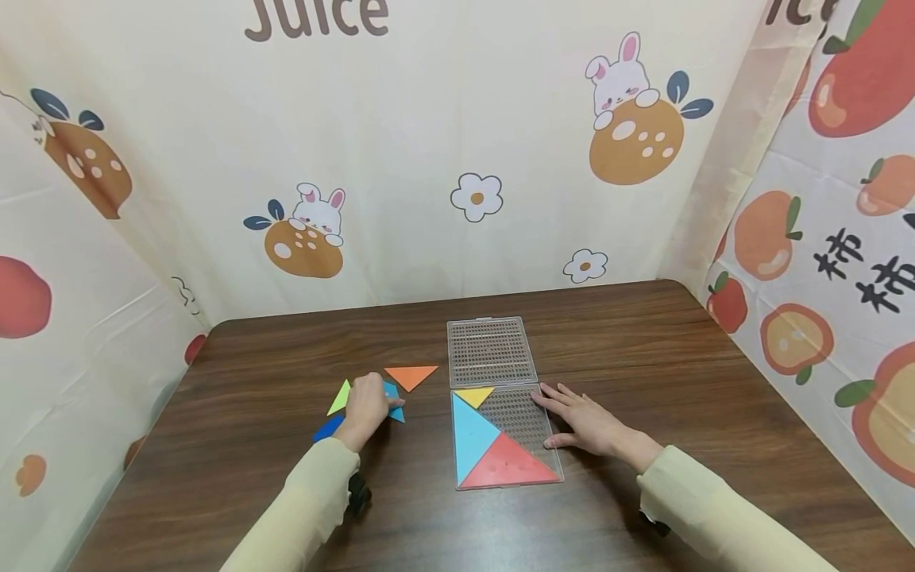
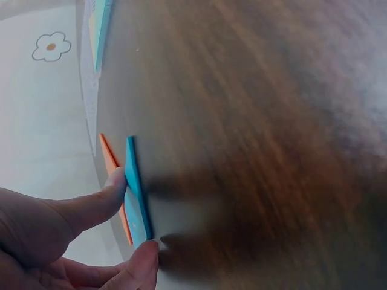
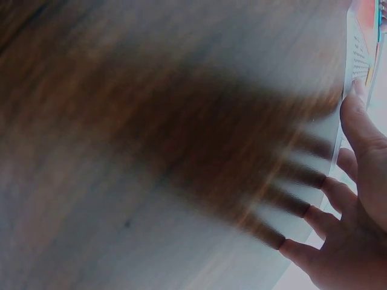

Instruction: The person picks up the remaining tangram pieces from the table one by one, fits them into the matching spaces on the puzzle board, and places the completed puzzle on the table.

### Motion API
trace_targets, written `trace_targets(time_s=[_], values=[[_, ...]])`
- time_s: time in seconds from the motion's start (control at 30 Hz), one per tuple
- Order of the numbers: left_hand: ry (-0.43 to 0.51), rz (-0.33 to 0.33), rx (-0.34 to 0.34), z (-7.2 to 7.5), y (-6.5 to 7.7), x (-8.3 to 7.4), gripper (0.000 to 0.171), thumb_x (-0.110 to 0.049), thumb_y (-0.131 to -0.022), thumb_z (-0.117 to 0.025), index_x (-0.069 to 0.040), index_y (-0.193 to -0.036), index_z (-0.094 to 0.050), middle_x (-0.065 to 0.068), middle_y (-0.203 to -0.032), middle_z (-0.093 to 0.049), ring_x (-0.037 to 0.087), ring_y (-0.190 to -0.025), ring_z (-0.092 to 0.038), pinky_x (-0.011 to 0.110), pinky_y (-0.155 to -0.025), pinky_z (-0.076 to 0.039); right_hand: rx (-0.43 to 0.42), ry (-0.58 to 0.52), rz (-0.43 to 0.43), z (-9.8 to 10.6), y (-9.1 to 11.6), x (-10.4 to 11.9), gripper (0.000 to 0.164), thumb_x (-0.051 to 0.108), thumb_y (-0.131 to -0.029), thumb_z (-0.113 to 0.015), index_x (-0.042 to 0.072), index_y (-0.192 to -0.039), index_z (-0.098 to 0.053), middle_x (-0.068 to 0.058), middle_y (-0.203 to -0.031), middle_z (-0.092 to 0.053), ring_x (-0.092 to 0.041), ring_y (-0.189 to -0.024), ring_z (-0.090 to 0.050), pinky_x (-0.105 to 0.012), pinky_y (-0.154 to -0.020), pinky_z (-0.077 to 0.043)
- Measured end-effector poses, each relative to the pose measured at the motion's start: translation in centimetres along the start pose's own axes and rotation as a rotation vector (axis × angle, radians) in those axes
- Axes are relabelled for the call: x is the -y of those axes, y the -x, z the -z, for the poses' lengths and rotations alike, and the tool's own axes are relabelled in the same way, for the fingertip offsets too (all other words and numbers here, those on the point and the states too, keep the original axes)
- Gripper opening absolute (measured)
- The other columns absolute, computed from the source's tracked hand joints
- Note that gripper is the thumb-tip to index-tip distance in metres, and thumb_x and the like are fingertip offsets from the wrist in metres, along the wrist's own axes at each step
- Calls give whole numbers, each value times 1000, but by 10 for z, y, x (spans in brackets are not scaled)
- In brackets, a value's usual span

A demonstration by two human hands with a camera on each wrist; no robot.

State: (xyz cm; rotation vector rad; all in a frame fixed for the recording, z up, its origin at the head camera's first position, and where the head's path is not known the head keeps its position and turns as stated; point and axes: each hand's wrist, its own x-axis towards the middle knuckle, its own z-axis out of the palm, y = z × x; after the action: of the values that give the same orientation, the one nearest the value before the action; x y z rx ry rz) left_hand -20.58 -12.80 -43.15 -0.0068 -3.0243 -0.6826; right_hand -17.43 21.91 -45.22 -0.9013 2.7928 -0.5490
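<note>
On the dark-brown wood-grained counter (image 1: 643,334), a transparent plastic two-panel case (image 1: 493,349) is touched at its right edge by the right hand (image 1: 589,423), fingers outspread. By the left hand (image 1: 366,409), left of the case, a sky-blue tile (image 2: 136,211) is pinched near an orange triangular tile (image 1: 411,376).

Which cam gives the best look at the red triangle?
Head view: the red triangle lies in the clear tray with all three corners showing and nothing covering it. The right wrist view catches only a pale red bit near its top right corner; in the left wrist view, I can't see it.
</note>
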Motion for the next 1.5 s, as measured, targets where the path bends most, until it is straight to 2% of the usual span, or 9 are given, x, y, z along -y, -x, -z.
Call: trace_targets(time_s=[0.13, 0.37, 0.6, 0.8, 1.07, 1.17, 1.23, 1.33, 1.5], values=[[18, 22, 18, 2, -2, 0, 51, -20, -68, -77, -12, -49, -30, -2, -46, -19, 11, -40, -27, 21, -40, -24, 1, -2, -1, 0, 0, 0, 72, 42, -78, -61, 6, -135, -36, -18, -139, -29, -42, -125, -23, -63, -89, -24], [22, 105, 53, 5, -9, 0, 34, -18, -62, -81, 2, -65, -54, 3, -53, -36, 18, -51, -42, 25, -44, -33, 7, -7, -7, 1, 0, 1, 72, 41, -78, -61, 6, -135, -36, -18, -140, -28, -42, -126, -23, -63, -90, -24], [36, 135, 77, 8, -12, 0, 34, -17, -61, -82, 1, -61, -53, 4, -52, -36, 18, -48, -44, 24, -42, -35, 14, -5, -22, 2, 0, 3, 71, 39, -78, -62, 6, -135, -36, -18, -139, -29, -41, -126, -23, -63, -90, -24], [42, 141, 100, 8, -13, 1, 34, -18, -62, -81, 1, -59, -53, 8, -49, -46, 16, -38, -51, 24, -40, -41, 16, -5, -23, 3, 0, 4, 70, 38, -78, -62, 6, -135, -36, -18, -139, -29, -42, -125, -23, -63, -90, -24], [82, 190, 145, 11, -14, 2, 34, -17, -62, -81, 1, -59, -53, 10, -48, -49, 18, -39, -53, 21, -39, -39, 16, -2, -21, 2, -1, 3, 71, 39, -78, -62, 6, -135, -35, -18, -140, -28, -41, -126, -22, -62, -90, -24], [87, 203, 142, 12, -15, 4, 31, -16, -61, -81, 2, -60, -55, 11, -46, -52, 18, -40, -55, 26, -45, -45, 16, -6, -18, 2, -1, 3, 71, 39, -78, -62, 6, -135, -35, -18, -140, -28, -41, -126, -22, -63, -90, -24], [91, 196, 131, 14, -16, 5, 29, -14, -62, -81, 2, -61, -57, 11, -45, -53, 19, -40, -56, 32, -54, -49, 15, -4, -17, 3, -1, 3, 71, 39, -78, -62, 6, -135, -36, -18, -140, -28, -41, -126, -22, -62, -90, -24], [107, 197, 125, 15, -16, 7, 26, -12, -63, -80, 4, -63, -59, 11, -44, -54, 19, -40, -57, 36, -60, -50, 14, -2, -15, 3, -1, 3, 71, 38, -78, -62, 5, -135, -36, -18, -140, -28, -41, -126, -22, -63, -90, -25], [147, 227, 155, 17, -16, 9, 25, -11, -66, -78, 7, -71, -62, 11, -48, -55, 18, -41, -57, 30, -51, -49, 12, 1, -12, 2, 0, 3, 71, 38, -78, -62, 5, -135, -36, -18, -140, -28, -41, -126, -22, -63, -90, -25]])
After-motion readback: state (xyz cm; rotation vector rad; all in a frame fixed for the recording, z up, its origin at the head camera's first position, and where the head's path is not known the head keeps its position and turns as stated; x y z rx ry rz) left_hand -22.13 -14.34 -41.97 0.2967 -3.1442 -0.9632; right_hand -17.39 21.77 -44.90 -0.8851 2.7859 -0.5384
